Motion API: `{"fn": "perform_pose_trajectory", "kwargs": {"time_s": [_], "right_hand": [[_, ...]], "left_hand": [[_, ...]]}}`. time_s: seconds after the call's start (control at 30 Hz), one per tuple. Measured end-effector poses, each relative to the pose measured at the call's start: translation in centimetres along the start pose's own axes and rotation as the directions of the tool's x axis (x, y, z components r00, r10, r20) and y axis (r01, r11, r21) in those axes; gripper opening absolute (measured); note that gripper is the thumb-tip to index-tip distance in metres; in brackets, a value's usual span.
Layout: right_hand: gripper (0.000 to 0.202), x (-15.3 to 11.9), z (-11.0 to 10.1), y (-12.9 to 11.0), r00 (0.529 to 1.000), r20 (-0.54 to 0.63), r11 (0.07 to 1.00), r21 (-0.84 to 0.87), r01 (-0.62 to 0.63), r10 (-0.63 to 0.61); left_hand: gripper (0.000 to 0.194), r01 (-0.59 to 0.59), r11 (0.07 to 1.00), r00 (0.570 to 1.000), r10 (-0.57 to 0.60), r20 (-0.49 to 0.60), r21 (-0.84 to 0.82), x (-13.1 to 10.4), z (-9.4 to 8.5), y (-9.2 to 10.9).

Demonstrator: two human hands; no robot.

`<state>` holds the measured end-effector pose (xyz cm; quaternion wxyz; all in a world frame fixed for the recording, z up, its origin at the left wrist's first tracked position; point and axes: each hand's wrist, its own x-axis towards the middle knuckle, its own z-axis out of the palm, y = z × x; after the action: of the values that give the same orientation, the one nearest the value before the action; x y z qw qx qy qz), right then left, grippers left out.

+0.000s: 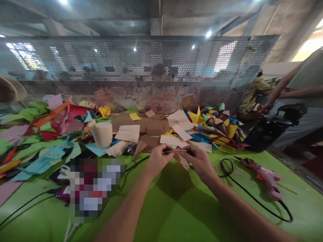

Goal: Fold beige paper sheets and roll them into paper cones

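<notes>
Both my hands meet over the green table, pinching one small piece of brown paper between them. My left hand grips its left end with thumb and fingers. The right end is between the thumb and fingers of my right hand. Part of the paper hangs down below the fingers, and its upper edge is seen nearly edge-on. Just beyond the hands lie loose tan paper sheets and brown cardboard. To the right rests a pink glue gun with a small red light and a black cord.
Coloured paper scraps heap at the left, beside a cream cup. Several paper cones and yellow scissors lie at the right. A perforated metal screen stands behind the table. A person stands at the right.
</notes>
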<state>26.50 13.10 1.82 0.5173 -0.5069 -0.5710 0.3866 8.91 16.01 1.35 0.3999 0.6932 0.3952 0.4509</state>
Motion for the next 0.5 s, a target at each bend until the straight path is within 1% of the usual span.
{"fn": "perform_pose_trajectory", "kwargs": {"time_s": [0.07,0.13,0.23,0.33,0.5], "right_hand": [[0.027,0.01,-0.01,0.01,1.000,-0.010,1.000,0.014,0.009,-0.009],[0.030,0.01,0.02,0.02,1.000,0.007,1.000,0.027,-0.008,0.008],[0.032,0.03,0.05,0.05,0.999,0.021,0.999,0.008,-0.039,0.038],[0.031,0.06,-0.05,0.07,1.000,0.000,1.000,0.006,-0.027,0.027],[0.031,0.11,-0.13,0.06,1.000,-0.020,0.999,0.031,-0.021,0.021]], "left_hand": [[0.008,0.001,1.000,1.000,-0.001,-0.019,0.009,0.05,-0.10,-0.13],[0.010,0.010,1.000,1.000,-0.009,-0.029,0.015,0.06,-0.18,-0.22],[0.009,0.015,1.000,1.000,-0.015,-0.017,0.004,0.07,-0.26,-0.27],[0.009,0.017,1.000,1.000,-0.017,-0.017,-0.020,0.10,-0.43,-0.24],[0.011,0.038,0.999,0.997,-0.039,-0.069,-0.013,0.13,-0.86,-0.11]]}}
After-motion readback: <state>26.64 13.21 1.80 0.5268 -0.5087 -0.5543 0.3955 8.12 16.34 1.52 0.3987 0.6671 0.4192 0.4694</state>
